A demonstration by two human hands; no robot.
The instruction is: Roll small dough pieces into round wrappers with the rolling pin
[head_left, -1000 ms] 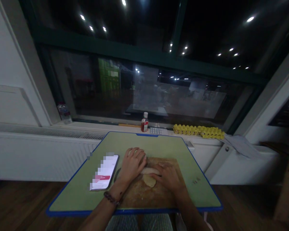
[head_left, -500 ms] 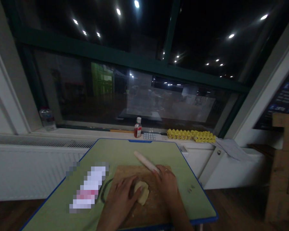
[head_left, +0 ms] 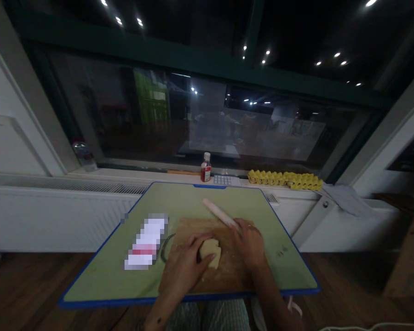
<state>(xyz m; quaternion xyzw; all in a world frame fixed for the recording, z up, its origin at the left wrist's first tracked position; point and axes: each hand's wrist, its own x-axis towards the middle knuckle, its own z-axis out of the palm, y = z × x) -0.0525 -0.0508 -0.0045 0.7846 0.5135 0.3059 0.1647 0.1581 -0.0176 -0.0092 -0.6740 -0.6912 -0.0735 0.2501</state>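
Note:
A flat, pale piece of dough (head_left: 213, 255) lies on a wooden cutting board (head_left: 229, 281). My left hand (head_left: 189, 257) grips its left side, thumb across the near part and fingers curled at the far edge. In my right hand (head_left: 249, 242), the fingers are wrapped round the near end of a wooden rolling pin (head_left: 219, 214). The pin slants away to the far left, over the board's far edge and apart from the dough. Light flecks that look like flour or crumbs dot the board.
The board rests on a green folding table (head_left: 103, 271) with a blue rim. Left of the board is a blurred-out white object (head_left: 147, 239). On the windowsill stand a small red-liquid bottle (head_left: 205, 170), yellow egg cartons (head_left: 284, 179) and a clear bottle (head_left: 84, 156).
My view has tilted down, so the near table edge and my legs now show. My left thumb and fingers have shifted slightly on the dough. The right hand still holds the rolling pin.

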